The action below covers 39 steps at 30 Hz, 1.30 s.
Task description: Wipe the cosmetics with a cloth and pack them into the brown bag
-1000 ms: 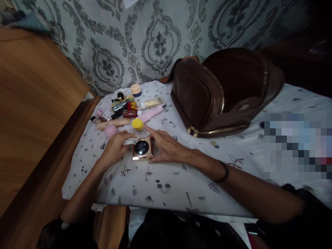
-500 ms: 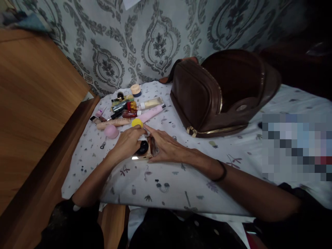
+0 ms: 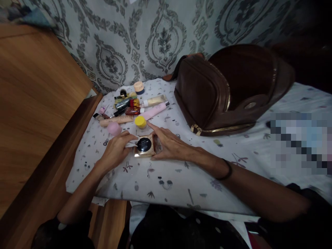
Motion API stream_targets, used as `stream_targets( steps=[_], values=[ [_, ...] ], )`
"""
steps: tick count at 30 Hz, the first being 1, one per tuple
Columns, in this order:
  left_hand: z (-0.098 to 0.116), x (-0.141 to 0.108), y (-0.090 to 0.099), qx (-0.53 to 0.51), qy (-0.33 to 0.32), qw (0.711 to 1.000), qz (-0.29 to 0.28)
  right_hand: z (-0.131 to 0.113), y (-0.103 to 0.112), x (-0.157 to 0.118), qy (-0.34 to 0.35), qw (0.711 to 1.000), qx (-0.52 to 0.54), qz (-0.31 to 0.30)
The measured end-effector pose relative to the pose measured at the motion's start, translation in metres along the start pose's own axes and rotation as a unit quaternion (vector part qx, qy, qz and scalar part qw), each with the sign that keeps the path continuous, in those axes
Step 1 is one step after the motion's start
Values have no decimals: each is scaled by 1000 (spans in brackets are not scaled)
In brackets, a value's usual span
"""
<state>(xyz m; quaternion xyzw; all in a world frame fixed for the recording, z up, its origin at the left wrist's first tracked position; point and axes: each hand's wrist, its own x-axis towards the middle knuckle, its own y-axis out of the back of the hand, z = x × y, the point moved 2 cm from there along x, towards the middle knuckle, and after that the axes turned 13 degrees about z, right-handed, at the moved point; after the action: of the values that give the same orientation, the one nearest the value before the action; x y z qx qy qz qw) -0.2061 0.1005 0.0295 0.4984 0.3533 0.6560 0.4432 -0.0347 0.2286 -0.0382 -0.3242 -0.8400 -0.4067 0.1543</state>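
Head view: the left hand [image 3: 116, 150] is pinched closed on the clear plastic wrapper [image 3: 130, 142] at the left edge of a round black-lidded compact [image 3: 144, 145]. The right hand [image 3: 171, 144] lies open, fingers spread, its fingertips against the compact's wrapped right side. The compact lies flat on the printed white cloth [image 3: 176, 186], just below a yellow cap [image 3: 140, 121].

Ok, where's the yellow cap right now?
In the head view, the yellow cap sits on the printed sheet just beyond the compact, close to the right hand and below the pink tube.
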Motion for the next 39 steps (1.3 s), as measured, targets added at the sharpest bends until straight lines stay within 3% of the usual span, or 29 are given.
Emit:
stream_targets(
  steps=[9, 15, 22, 27, 34, 39],
  values=[
    [6, -36, 7, -75, -5, 997, -3, -1, 1, 0, -3, 1000, -6, -14],
    [25, -47, 6, -50, -41, 998, -14, 1, -1, -1, 6, 1000, -9, -4],
    [47, -31, -8, -18, -86, 996, -11, -1, 1, -1, 12, 1000, 1, -1],
    [52, -9, -16, 11, -84, 996, -5, 2, -3, -1, 26, 1000, 1, 13],
    [37, 23, -19, 87, -29, 996, -10, 3, -3, 0, 8, 1000, -3, -4],
    [21, 16, -11, 108, 1, 994, 2, 1, -1, 0, 0, 1000, 1, -9]
  ],
)
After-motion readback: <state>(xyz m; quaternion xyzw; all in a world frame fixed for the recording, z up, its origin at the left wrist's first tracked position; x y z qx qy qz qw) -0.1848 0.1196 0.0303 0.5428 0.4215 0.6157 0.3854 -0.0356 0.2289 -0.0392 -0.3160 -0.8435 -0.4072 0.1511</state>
